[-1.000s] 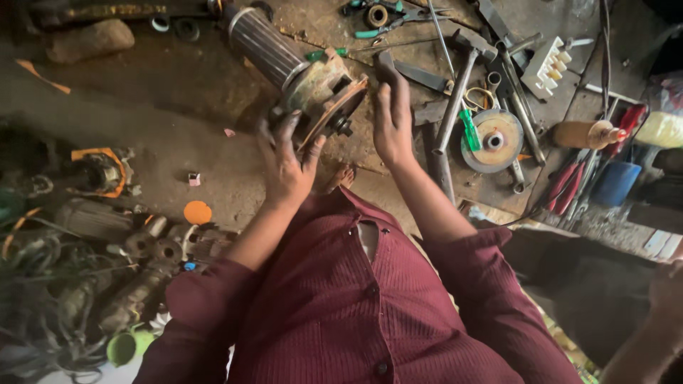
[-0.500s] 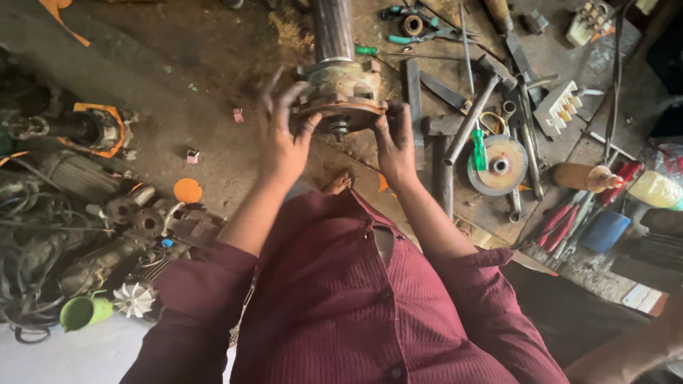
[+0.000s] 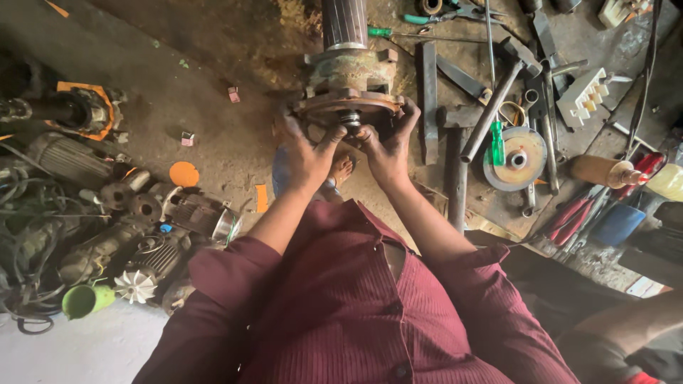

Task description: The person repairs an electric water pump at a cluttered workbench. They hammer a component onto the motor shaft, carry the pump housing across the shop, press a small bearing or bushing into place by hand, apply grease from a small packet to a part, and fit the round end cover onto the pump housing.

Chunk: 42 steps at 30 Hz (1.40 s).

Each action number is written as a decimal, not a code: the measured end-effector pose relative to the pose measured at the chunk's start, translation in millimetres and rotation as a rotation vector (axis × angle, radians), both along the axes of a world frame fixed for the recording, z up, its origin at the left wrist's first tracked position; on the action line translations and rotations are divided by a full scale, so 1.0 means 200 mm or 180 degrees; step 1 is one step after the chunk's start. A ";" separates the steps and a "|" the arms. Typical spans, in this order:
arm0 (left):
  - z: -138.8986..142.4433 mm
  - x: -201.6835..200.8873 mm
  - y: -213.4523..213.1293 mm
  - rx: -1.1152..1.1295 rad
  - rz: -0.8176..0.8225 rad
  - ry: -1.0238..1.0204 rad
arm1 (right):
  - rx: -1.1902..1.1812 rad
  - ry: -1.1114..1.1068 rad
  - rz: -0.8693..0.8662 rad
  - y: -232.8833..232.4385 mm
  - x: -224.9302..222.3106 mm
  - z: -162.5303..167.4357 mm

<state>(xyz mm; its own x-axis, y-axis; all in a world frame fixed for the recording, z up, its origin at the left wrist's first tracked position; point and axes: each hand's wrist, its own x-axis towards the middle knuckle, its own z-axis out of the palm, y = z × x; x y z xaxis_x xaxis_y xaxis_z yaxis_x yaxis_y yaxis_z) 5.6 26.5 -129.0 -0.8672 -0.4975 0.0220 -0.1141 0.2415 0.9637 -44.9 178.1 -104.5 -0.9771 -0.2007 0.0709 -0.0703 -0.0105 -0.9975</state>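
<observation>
Both hands grip a rusty motor part (image 3: 348,85) that stands on the dirty workshop floor (image 3: 213,64) just ahead of the person's knees. The left hand (image 3: 304,153) is closed on the near-left rim of its round flange, fingers curled up over the edge; the right hand (image 3: 388,146) clasps the near-right rim the same way, thumb pointing in toward the short shaft at the centre. Above the flange sits a greenish square housing, and beyond it a ribbed metal cylinder runs out of the top of the view.

To the right, well apart from the hands, lie loose tools — a long hammer (image 3: 494,99), flat steel bars, a green-handled screwdriver (image 3: 398,33) and a grinding disc (image 3: 516,158). On the left — a heap of old motors (image 3: 153,249), tangled wires, a small white fan wheel (image 3: 135,286) and a green cup (image 3: 84,300).
</observation>
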 end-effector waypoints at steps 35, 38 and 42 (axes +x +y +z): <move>0.01 -0.06 0.06 0.1315 0.0078 0.0231 | -0.0790 -0.1336 -0.0132 -0.02 0.00 0.02; 0.03 -0.06 0.04 0.0876 0.0132 -0.0010 | -0.0846 -0.1247 -0.0407 -0.04 0.01 0.00; 0.00 -0.04 0.03 0.0548 0.0140 -0.0261 | -0.0333 -0.0701 -0.0537 -0.07 0.04 -0.04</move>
<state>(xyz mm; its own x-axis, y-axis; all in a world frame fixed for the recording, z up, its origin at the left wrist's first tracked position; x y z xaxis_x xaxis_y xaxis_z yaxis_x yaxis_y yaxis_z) -3.0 32.0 -128.3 -0.8400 -0.5252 -0.1365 -0.2008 0.0670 0.9773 -37.8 163.6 -111.8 -0.9902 -0.0367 -0.1348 0.1383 -0.1206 -0.9830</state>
